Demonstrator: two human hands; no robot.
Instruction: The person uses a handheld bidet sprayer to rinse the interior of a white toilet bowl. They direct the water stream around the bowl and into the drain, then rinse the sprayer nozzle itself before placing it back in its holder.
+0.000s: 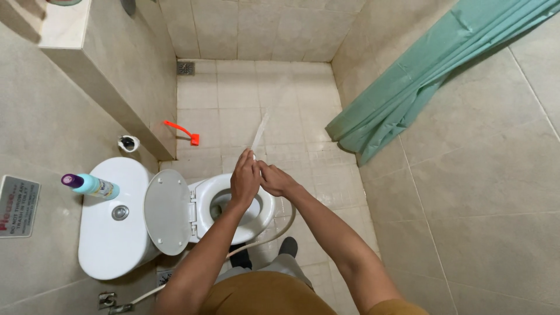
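Note:
My left hand (245,179) and my right hand (276,179) are closed together above the white toilet bowl (265,217). Between them they grip a bidet sprayer that the fingers almost wholly hide. A thin jet of water (261,131) shoots from the top of my left hand out over the tiled floor. The white sprayer hose (279,233) curves round the right of the bowl and runs down to a wall valve (111,302). The toilet lid (167,211) stands open and the seat is down.
A turquoise bottle with a purple cap (90,185) lies on the toilet tank (114,239). A red brush (182,132) lies on the floor by the low tiled wall. A floor drain (185,68) sits in the far corner. A green shower curtain (420,76) hangs at right.

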